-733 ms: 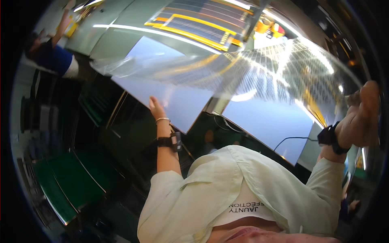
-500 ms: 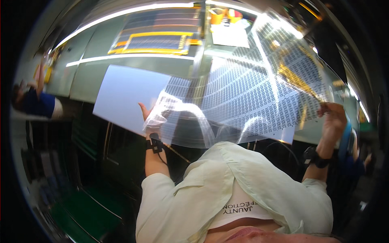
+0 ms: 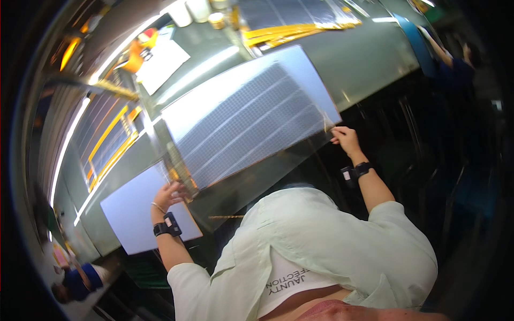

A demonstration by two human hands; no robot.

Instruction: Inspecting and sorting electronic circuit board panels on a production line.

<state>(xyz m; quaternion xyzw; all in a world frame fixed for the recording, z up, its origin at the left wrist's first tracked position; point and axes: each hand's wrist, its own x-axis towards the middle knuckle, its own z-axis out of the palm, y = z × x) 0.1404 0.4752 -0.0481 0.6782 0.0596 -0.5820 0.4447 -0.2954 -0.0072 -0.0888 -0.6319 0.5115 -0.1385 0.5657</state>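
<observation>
A clear film sheet printed with rows of small dark marks stretches between my hands, fairly flat over a pale board on the workbench. Its bare near margin hangs past the board toward my body. At the sheet's near left corner, beside a yellowish strip, my left hand has its fingers bent round the edge, slightly blurred. My right hand pinches the near right corner. Both wrists wear black devices. A second pale board lies to the left, partly under my left hand.
The grey-green workbench runs across the view. Yellow-edged dark panels lie at the far side and left. White paper, an orange item and white cups stand beyond the sheet. Other people appear at far left and far right.
The view has swung to the right. The film sheet, raised and curled at my right hand before, now stretches flatter over the right pale board. My left hand has moved to its near left corner.
</observation>
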